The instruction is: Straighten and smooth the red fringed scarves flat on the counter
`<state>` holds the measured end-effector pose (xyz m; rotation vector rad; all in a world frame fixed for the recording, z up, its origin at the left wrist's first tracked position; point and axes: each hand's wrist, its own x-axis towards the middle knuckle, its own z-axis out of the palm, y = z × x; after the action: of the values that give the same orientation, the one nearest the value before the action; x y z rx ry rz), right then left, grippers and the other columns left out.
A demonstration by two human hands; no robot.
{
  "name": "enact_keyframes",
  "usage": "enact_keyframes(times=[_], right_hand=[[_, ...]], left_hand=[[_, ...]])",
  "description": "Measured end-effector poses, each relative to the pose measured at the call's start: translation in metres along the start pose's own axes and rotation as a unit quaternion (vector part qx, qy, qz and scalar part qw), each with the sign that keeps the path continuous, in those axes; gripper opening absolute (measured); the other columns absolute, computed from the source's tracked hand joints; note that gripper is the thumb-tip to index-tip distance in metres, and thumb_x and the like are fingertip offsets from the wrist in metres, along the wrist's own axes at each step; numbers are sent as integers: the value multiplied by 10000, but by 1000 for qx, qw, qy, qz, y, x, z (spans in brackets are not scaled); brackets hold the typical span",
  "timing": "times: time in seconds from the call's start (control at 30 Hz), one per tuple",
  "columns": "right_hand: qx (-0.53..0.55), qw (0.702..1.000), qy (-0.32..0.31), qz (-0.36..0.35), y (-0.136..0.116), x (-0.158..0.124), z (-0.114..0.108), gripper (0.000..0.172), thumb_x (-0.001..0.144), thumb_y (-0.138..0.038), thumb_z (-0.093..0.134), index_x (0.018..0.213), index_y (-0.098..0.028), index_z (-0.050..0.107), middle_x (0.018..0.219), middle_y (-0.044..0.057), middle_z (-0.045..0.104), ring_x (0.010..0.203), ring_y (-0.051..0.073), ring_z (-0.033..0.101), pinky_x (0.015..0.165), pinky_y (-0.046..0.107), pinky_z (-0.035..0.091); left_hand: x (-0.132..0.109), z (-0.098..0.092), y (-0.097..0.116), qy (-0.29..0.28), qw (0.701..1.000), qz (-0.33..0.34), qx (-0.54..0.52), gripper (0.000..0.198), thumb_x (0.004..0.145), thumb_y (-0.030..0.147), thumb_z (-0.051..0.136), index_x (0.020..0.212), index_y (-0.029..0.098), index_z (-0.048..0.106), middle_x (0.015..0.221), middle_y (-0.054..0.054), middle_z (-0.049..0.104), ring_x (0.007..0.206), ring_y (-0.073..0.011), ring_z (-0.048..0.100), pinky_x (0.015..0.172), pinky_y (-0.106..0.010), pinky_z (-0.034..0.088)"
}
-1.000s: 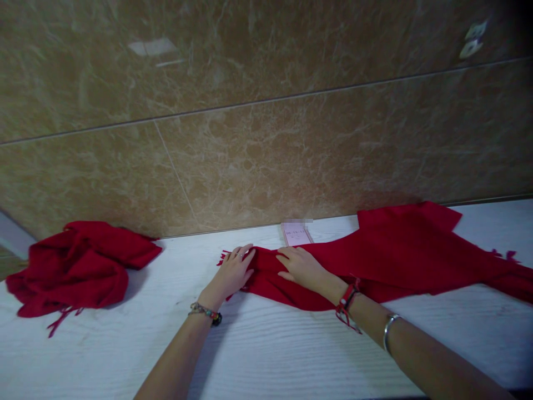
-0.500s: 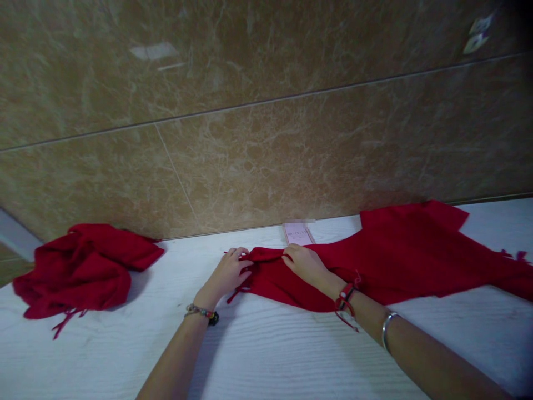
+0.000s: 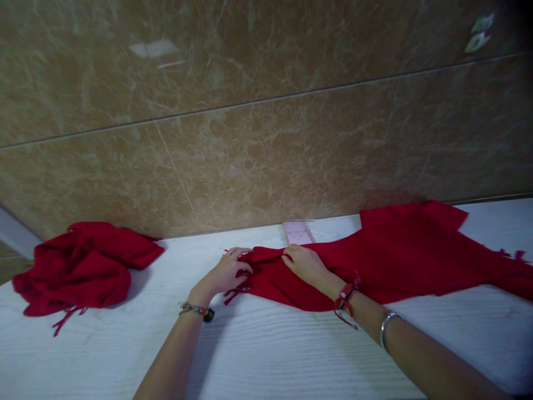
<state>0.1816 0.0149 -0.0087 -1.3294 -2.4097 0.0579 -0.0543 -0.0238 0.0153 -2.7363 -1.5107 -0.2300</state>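
Observation:
A long red scarf (image 3: 400,255) with fringed ends lies stretched sideways over the white surface, narrow and bunched at its left end. My left hand (image 3: 227,273) is at that left end, fingers curled over the cloth beside the tassels; its fingertips are partly hidden. Farther right, my right hand (image 3: 306,264) pinches the scarf's upper edge, with the fingers bent and the cloth underneath. Just behind the right hand lies a phone (image 3: 297,232) showing a timer, its lower part covered by the scarf and hand.
A second red fringed cloth (image 3: 83,272) lies crumpled at the far left, against the wall. The brown marbled tile wall (image 3: 258,161) rises along the back edge of the white wood-grained surface (image 3: 266,355). A pale upright frame (image 3: 16,233) stands at the left edge.
My left wrist has shifted slightly left, with the hand still at the scarf's fringed end. My right hand and the scarf have hardly moved.

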Motion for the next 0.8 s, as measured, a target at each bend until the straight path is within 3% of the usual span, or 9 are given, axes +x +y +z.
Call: enact_keyframes(times=[0.13, 0.27, 0.33, 0.43, 0.5, 0.57, 0.63, 0.7, 0.8], right_hand=[[4, 1000, 4, -9, 0, -2, 0, 214, 862, -229, 411, 887, -157, 611, 930, 70, 632, 835, 167, 585, 727, 235, 415], [8, 1000, 3, -13, 0, -2, 0, 206, 855, -223, 422, 880, -153, 614, 914, 69, 635, 828, 168, 584, 727, 238, 416], [12, 1000, 1, -13, 0, -2, 0, 203, 855, -220, 424, 870, -150, 614, 900, 73, 635, 828, 167, 581, 740, 242, 414], [21, 999, 3, -30, -2, -5, -2, 195, 848, -205, 434, 840, -145, 620, 868, 75, 633, 811, 165, 576, 739, 249, 418], [39, 996, 6, -83, -4, -10, -5, 178, 838, -194, 453, 826, -149, 624, 854, 65, 630, 804, 159, 568, 741, 250, 422], [62, 986, 7, -157, -6, -17, -8, 152, 825, -199, 483, 826, -155, 629, 851, 55, 629, 817, 159, 557, 759, 256, 424], [79, 976, 11, -204, -8, -23, -11, 135, 811, -199, 509, 847, -156, 632, 861, 52, 630, 837, 164, 547, 782, 268, 425], [92, 975, 23, -200, -9, -27, -12, 137, 800, -170, 517, 873, -148, 631, 877, 56, 630, 847, 166, 544, 792, 274, 430], [107, 979, 32, -172, -9, -28, -12, 166, 790, -119, 506, 905, -139, 624, 902, 59, 626, 854, 158, 546, 798, 267, 436]], left_hand=[[-1, -2, -7, 1, 999, -39, 32, 162, 673, 105, 558, 718, 215, 669, 1200, -45, 494, 1136, -218, 375, 956, -360, 321], [-14, -9, -12, -23, 990, -114, 74, 129, 664, 132, 556, 672, 206, 661, 1236, -62, 480, 1164, -236, 354, 921, -375, 346], [-23, -15, -13, -40, 977, -183, 101, 132, 662, 133, 553, 658, 210, 660, 1288, -56, 435, 1188, -256, 333, 906, -405, 352], [-34, -25, -13, -52, 932, -325, 152, 137, 649, 122, 569, 711, 199, 664, 1303, -77, 415, 1183, -318, 340, 869, -469, 365], [-33, -30, -10, -28, 917, -361, 164, 173, 684, 141, 560, 819, 184, 658, 1256, -117, 452, 1138, -329, 392, 842, -470, 387], [-27, -31, -2, 19, 942, -305, 138, 187, 748, 170, 513, 887, 165, 638, 1147, -129, 520, 1059, -275, 466, 836, -408, 409], [-19, -29, 10, 41, 979, -185, 74, 189, 800, 178, 453, 874, 163, 626, 1001, -93, 577, 936, -194, 527, 819, -315, 424], [-14, -22, 23, 17, 996, -82, 9, 188, 812, 177, 441, 863, 181, 622, 904, -51, 595, 837, -151, 548, 781, -258, 433], [-12, -8, 34, -21, 999, -42, -27, 204, 789, 170, 471, 932, 197, 615, 940, -47, 588, 822, -153, 552, 746, -250, 443]])
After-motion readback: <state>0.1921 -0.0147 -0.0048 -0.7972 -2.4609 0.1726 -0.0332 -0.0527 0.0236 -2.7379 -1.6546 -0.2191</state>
